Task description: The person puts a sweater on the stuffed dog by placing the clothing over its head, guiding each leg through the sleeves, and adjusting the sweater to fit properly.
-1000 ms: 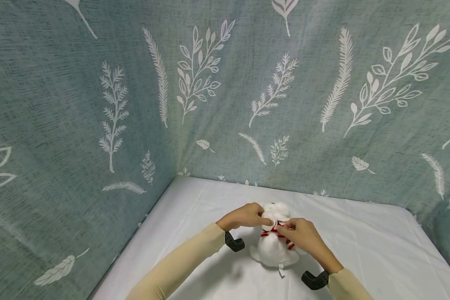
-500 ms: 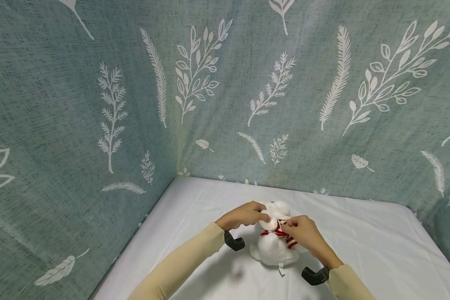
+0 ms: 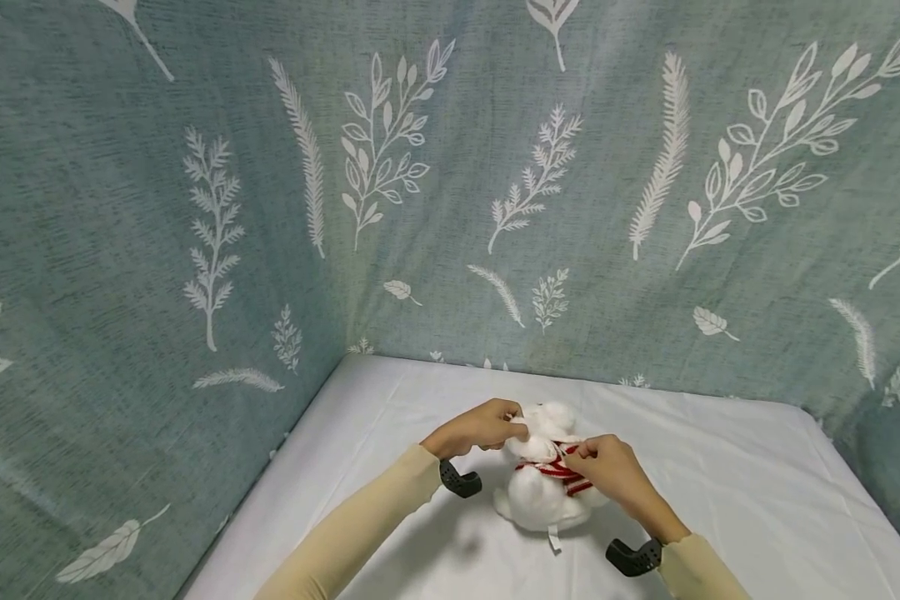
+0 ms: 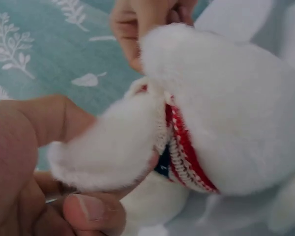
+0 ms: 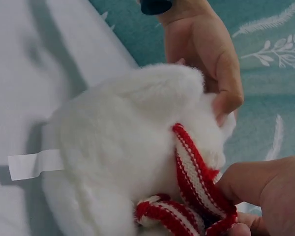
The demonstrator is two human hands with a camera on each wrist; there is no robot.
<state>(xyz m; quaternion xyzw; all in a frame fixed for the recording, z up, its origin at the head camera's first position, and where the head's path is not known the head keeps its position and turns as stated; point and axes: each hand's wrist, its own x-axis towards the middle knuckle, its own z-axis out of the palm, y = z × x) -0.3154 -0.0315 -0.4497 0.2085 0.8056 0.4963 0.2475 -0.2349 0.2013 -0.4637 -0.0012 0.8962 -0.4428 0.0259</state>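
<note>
A white plush toy (image 3: 532, 498) sits on the white-covered table, its back and a small fabric tag (image 3: 554, 539) facing me. Round its neck goes a red and white knitted scarf (image 5: 199, 169), with a dark blue patch showing in the left wrist view. My left hand (image 3: 486, 424) holds a floppy white ear (image 4: 110, 142) of the toy between thumb and fingers. On the toy's right side, my right hand (image 3: 610, 469) pinches the scarf near the neck. The toy's face is turned away and hidden.
White cloth (image 3: 390, 417) covers the table. Green-blue curtains (image 3: 450, 208) with white leaf patterns stand behind it and along its left side. A black wrist mount (image 3: 461, 481) sits on the left wrist, another black mount (image 3: 633, 557) on the right.
My right hand has shifted slightly right of the toy, drawing the scarf outward. The left hand has moved a little left with the ear, and the toy leans slightly. The head view has shifted.
</note>
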